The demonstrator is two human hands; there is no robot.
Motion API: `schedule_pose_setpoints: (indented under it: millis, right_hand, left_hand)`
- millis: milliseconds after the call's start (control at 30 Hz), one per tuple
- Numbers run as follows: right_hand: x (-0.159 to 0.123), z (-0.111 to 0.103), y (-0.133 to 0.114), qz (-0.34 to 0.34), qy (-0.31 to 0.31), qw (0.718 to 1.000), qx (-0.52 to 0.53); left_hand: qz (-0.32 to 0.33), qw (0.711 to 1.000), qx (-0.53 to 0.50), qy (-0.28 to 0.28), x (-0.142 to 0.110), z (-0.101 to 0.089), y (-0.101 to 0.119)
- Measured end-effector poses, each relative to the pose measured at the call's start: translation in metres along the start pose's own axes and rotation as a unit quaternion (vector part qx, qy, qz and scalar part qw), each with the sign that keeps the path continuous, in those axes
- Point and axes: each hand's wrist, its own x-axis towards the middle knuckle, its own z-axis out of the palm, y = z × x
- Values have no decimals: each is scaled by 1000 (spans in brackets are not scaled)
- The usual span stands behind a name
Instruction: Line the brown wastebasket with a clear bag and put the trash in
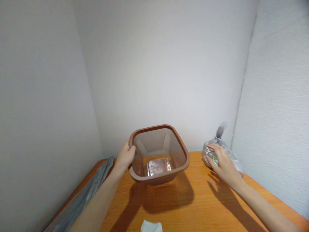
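Observation:
A see-through plastic waste bin with a brown rim is tilted so that its mouth faces me, and I see no liner inside. My left hand is closed round the left side of the rim, thumb over the edge. At the right back of the table lies a knotted clear plastic bag with some green and white contents, its tied end sticking up. Over its near side is my right hand, fingers apart and not wrapped round it; whether the fingertips touch it I cannot tell.
The orange-brown wooden table fits into a corner between white walls. Along its left edge lies a long folded grey plastic bag, partly behind my left forearm. A small white item shows at the bottom edge.

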Motion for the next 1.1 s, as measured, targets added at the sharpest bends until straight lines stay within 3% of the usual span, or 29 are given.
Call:
schedule_pose_setpoints:
  millis: [133, 267, 433, 633, 833, 1000, 1033, 1100]
  right_hand:
    - [-44, 18, -58, -20, 14, 997, 72]
    - [-86, 24, -111, -25, 30, 994, 102]
    - [-118, 29, -175, -102, -168, 973, 123]
    - [-129, 44, -230, 48, -343, 929, 129]
    - [-125, 59, -240, 115, -370, 891, 235]
    - [-87, 67, -217, 193, -305, 857, 368]
    - [-78, 68, -213, 201, -283, 862, 369]
    - [-66, 70, -208, 174, -221, 911, 302]
  left_hand:
    - [59, 994, 69, 66, -44, 10, -10]
    - [96, 987, 104, 81, -82, 26, -28]
    - [116, 982, 124, 79, -104, 41, -55]
    - [116, 981, 139, 65, -117, 51, -72]
    - [116, 982, 144, 36, -129, 56, -88]
    - [120, 985, 121, 32, -131, 51, -98]
    - [121, 986, 114, 31, -131, 50, -100]
    - [120, 988, 95, 23, -131, 49, -107]
